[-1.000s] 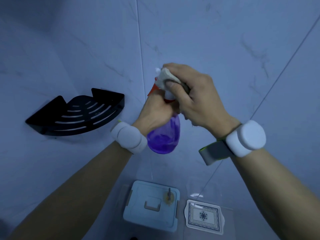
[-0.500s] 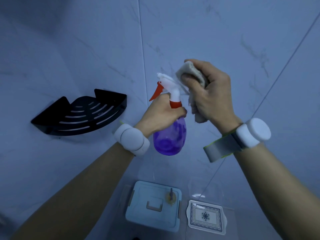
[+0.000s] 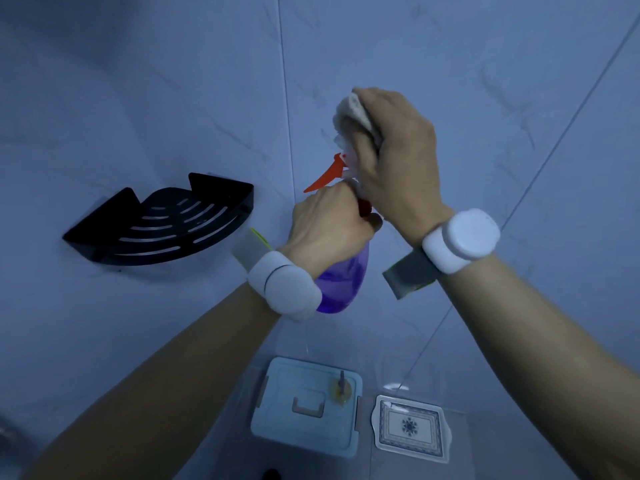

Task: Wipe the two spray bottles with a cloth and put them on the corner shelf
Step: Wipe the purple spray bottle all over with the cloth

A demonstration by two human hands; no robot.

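Grip, left hand (image 3: 325, 226): clasping purple spray bottle (image 3: 343, 282) neck | grip, right hand (image 3: 398, 157): clutching cloth (image 3: 353, 112) against its top

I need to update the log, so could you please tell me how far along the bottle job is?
Done: nothing yet; no bottle stands on the black corner shelf. In hand: the left hand grips the purple spray bottle by its neck while the right hand presses the cloth on its spray head. Left: shelving both bottles; whether the second is wiped does not show.
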